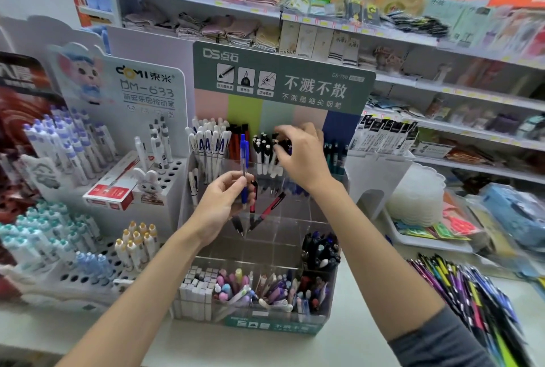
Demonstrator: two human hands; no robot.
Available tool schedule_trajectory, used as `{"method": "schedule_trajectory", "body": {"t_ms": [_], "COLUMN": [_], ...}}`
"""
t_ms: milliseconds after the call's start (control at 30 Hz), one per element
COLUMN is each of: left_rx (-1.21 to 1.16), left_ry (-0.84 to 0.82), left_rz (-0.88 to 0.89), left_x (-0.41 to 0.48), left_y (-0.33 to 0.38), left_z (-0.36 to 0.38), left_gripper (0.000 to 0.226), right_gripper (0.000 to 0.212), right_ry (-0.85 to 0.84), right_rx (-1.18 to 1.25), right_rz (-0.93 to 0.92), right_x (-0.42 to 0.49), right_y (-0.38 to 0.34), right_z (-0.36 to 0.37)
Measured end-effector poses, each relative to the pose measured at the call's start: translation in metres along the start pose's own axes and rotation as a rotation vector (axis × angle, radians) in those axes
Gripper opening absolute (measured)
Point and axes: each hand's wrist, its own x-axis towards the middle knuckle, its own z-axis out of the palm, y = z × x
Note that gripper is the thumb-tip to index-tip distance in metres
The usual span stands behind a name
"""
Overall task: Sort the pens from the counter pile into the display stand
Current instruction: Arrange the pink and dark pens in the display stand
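Left grip pinches the blue pen mid-barrel; we judge it light, stiff, slick; right grip clasps black pens.

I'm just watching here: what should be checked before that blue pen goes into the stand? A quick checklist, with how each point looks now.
1. Grip on the blue pen: ok; the left hand pinches it upright.
2. Path past the right hand: not ok; its fingers are curled among the black pens in the back row.
3. Whether the right hand holds a pen: cannot tell.
4. Room in the display stand: ok; the middle compartments are nearly bare, one red pen leaning there.
5. Slot for blue pens: cannot tell; too blurred.
6. Work left in the pile on the counter: not ok; many pens lie there.
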Motion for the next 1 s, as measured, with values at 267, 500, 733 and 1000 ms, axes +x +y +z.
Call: {"method": "schedule_trajectory", "body": {"t_ms": [267, 500, 733, 1000], "left_rx": [0.086, 0.135, 0.1, 0.129], "left_ry": [-0.078, 0.143, 0.173, 0.194], "left_rz": [0.062, 0.099, 0.07, 0.042], "left_x": [0.01, 0.02, 0.017, 0.011], "left_y": [0.007, 0.003, 0.003, 0.005], "left_z": [0.038, 0.03, 0.035, 0.032], "left_gripper": [0.012, 0.02, 0.023, 0.023], "right_gripper": [0.035, 0.029, 0.03, 0.031], "right_ry": [-0.064, 0.472, 0.298, 0.203], "right_rx": [0.534, 0.32, 0.181, 0.259], "right_rz": [0.086, 0.074, -0.03, 0.023], "right_x": [-0.012, -0.004, -0.01, -0.005], "right_y": [-0.005, 0.037, 0.044, 0.045], "right_z": [-0.037, -0.076, -0.046, -0.043]}}
